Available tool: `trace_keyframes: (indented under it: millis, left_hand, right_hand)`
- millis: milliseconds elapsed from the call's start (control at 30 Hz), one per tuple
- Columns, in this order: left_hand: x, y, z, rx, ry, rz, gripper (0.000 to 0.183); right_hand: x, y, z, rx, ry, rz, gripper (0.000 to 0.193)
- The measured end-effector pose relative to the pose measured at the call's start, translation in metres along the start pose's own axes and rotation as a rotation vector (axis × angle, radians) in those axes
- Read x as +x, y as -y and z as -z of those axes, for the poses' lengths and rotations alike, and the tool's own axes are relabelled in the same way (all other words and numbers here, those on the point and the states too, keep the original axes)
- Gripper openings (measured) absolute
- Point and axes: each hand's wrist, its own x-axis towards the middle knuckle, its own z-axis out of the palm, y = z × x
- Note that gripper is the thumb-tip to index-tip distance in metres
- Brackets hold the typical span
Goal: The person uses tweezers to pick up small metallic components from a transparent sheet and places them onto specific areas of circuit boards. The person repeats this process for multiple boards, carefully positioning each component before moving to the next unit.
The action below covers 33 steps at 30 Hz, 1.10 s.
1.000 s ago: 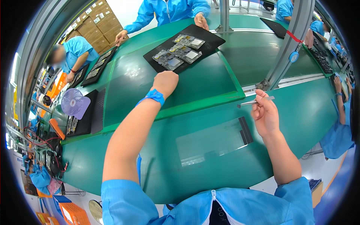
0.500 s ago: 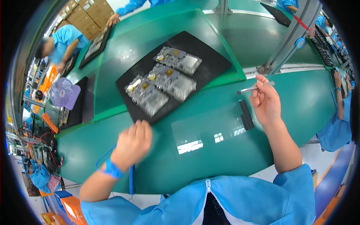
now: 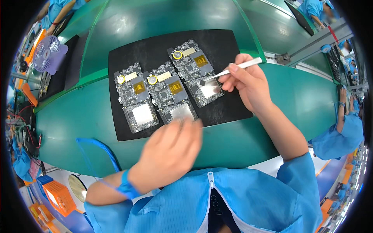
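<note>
My right hand (image 3: 248,82) is closed on silver tweezers (image 3: 251,63), held over the right circuit board (image 3: 193,68). A small dark piece (image 3: 202,82) shows at the tweezers' tip, above that board's silver metal plate (image 3: 211,90). Smeared by motion, my left hand (image 3: 171,147) hovers by the lower end of the middle circuit board (image 3: 165,93); I cannot make out its fingers. The left circuit board (image 3: 136,97) lies alongside. All the boards rest on a black mat (image 3: 136,48), each with a yellow-ringed round part. A blue band (image 3: 126,185) circles my left wrist.
Under the mat is a green tabletop (image 3: 70,120). A coiled blue cord (image 3: 101,146) lies left of my arm. A purple fan (image 3: 48,54) stands at the far left, and a metal post (image 3: 311,46) at the right. Co-workers in blue sit around.
The mat with its boards has come nearer and turned square to me, over where a clear sheet and black strips lay. My right hand moved left with the tweezers; my left hand moved right.
</note>
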Motion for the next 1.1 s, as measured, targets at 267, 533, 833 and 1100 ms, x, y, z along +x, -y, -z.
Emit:
trace_keyframes:
  millis: [267, 533, 833, 1100]
  left_hand:
    - [0.012, 0.037, -0.049, -0.009, -0.013, -0.042, 0.038]
    - [0.027, 0.017, -0.064, 0.020, -0.002, 0.033, 0.048]
    - [0.030, 0.012, -0.076, 0.129, -0.051, 0.028, 0.038]
    - [0.032, 0.017, -0.075, 0.144, -0.042, -0.013, 0.037]
  right_hand:
    - [0.041, 0.000, 0.004, -0.109, 0.185, -0.101, 0.021]
    - [0.063, 0.001, 0.003, -0.187, 0.292, -0.184, 0.021]
    - [0.057, -0.002, 0.008, -0.177, 0.246, -0.170, 0.021]
    - [0.081, 0.008, 0.007, -0.272, 0.345, -0.158, 0.021]
